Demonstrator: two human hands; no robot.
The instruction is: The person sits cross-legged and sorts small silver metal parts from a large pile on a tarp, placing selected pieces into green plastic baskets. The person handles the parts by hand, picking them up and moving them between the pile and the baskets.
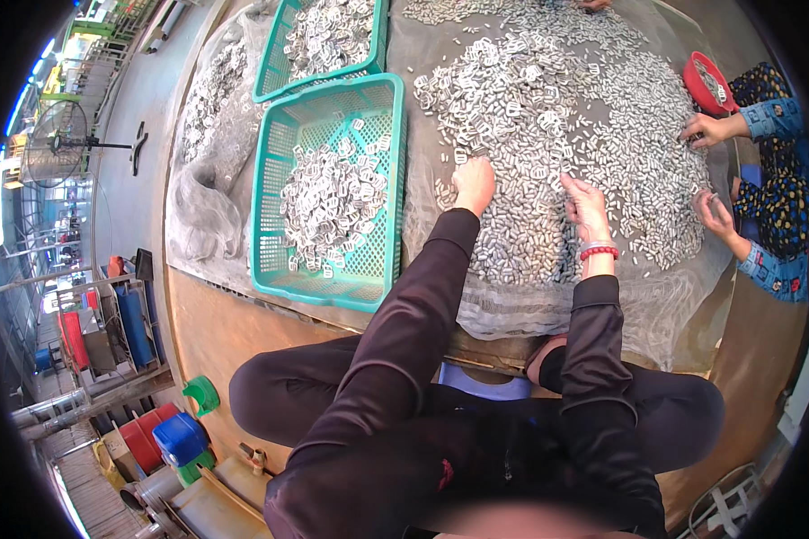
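My left hand (474, 184) is closed at the near left edge of a heap of slotted silver metal buckles (499, 90). One buckle lies right by its fingertips; whether the fingers grip anything is hidden. To its right, my right hand (587, 205), with a red bead bracelet at the wrist, reaches to the heap's near edge. Its fingers are curled together, and what is in them cannot be made out. Between and around both hands spread small silver capsule-shaped metal pieces (517, 238). Left of my arm stands a teal basket (395, 180) part filled with the same buckles (333, 202).
Behind that basket is another teal basket (261, 76) of buckles. A sheer mesh cloth (202, 193) bunches at the left. A co-worker's hands (708, 130) work at the right beside a red bowl (706, 81); another hand (593, 4) shows at the far edge.
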